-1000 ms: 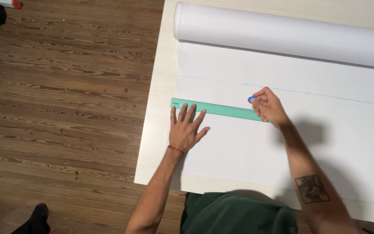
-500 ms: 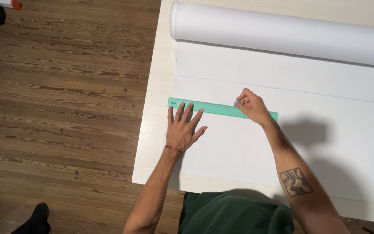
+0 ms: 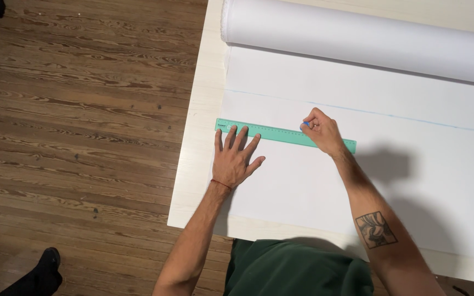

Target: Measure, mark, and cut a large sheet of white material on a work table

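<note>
Since a second ago the right hand (image 3: 320, 131) has slid leftward along the ruler (image 3: 286, 135), from near its far end toward its middle, closing some of the gap to the left hand (image 3: 236, 159); the left hand has stayed pressed where it was.

That left hand lies flat, fingers spread, palm on the white sheet (image 3: 357, 181), fingertips resting on the near end of the green ruler and pinning it down. The right hand is pinched shut on a small blue marker (image 3: 305, 125), its tip at the ruler's upper edge. The two hands are apart, with a stretch of bare ruler between them.

The ruler is long, thin and mint green, with a printed scale along it, and it lies across the sheet from just past the left hand to just beyond the right wrist. Above the hands a faint blue line (image 3: 390, 115) runs across the sheet, roughly parallel to the ruler. Farther off, past that line, the rest of the sheet is wound into a thick white roll (image 3: 357, 41) lying across the pale surface (image 3: 193, 164).

Left of the left hand the surface ends and a wooden floor (image 3: 83, 109) begins. Down at the floor's lower left corner are two dark shoes (image 3: 17, 268). The right forearm carries a dark tattoo (image 3: 376, 229), and a green shirt (image 3: 297, 271) shows at the near edge.
</note>
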